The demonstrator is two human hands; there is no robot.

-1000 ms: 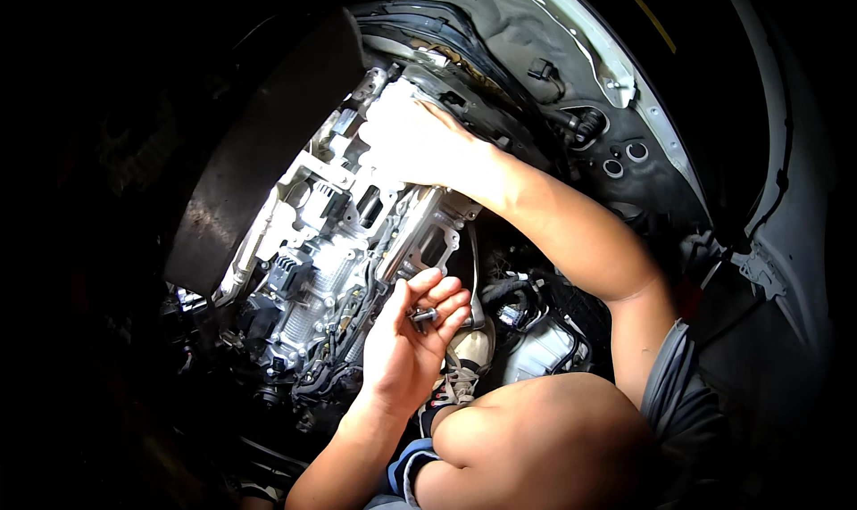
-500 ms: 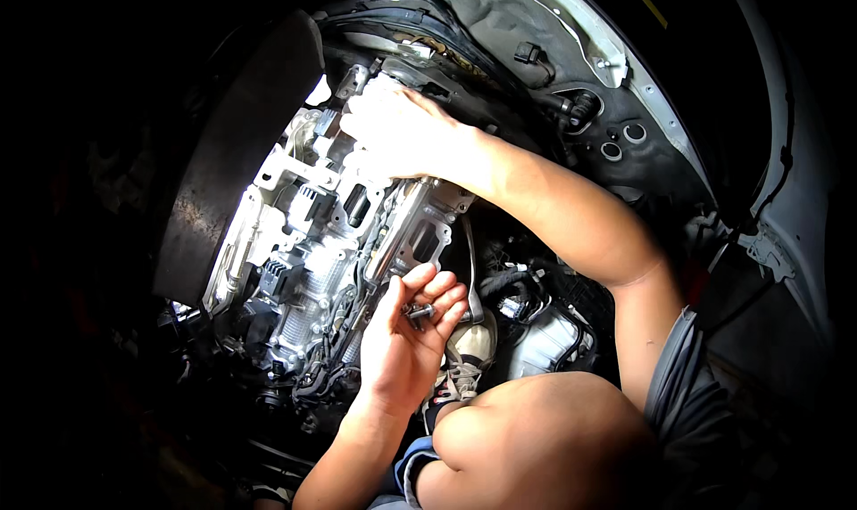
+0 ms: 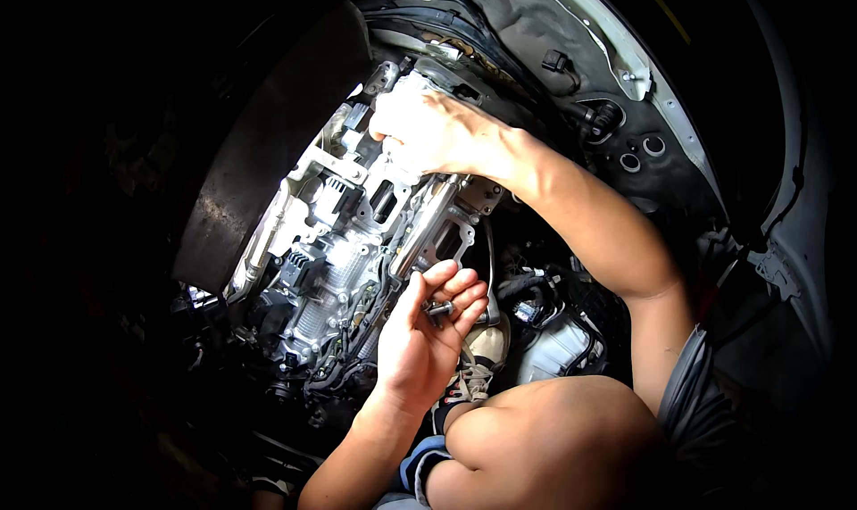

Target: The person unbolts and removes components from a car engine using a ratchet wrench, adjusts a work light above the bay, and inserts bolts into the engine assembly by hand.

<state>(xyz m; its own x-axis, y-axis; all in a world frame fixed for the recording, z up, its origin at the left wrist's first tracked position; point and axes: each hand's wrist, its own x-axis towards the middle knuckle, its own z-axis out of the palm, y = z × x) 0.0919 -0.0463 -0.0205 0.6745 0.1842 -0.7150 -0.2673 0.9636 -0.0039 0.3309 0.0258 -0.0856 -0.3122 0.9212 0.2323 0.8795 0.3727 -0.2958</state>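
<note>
My left hand (image 3: 412, 345) is palm up in front of the engine (image 3: 312, 318), its fingers curled up around a few small metal bolts (image 3: 438, 310). Above its fingertips is a silver metal part (image 3: 424, 224) with oblong openings along it. At the far end of the engine my right hand (image 3: 437, 135) is closed, knuckles up, against the bright metal. Strong light washes out that hand, and whatever its fingers grip is hidden beneath it.
A large dark curved panel (image 3: 268, 144) stands left of the engine. Grey bodywork (image 3: 527, 28) with hoses curves round the far right. A white box (image 3: 555, 353) among wiring is at right. My shoe (image 3: 487, 345) and bare knee (image 3: 544, 421) are close behind my left hand.
The whole view has shifted, so the scene sits a little farther right. My right wrist has turned slightly at the same spot. My left hand still cups the bolts.
</note>
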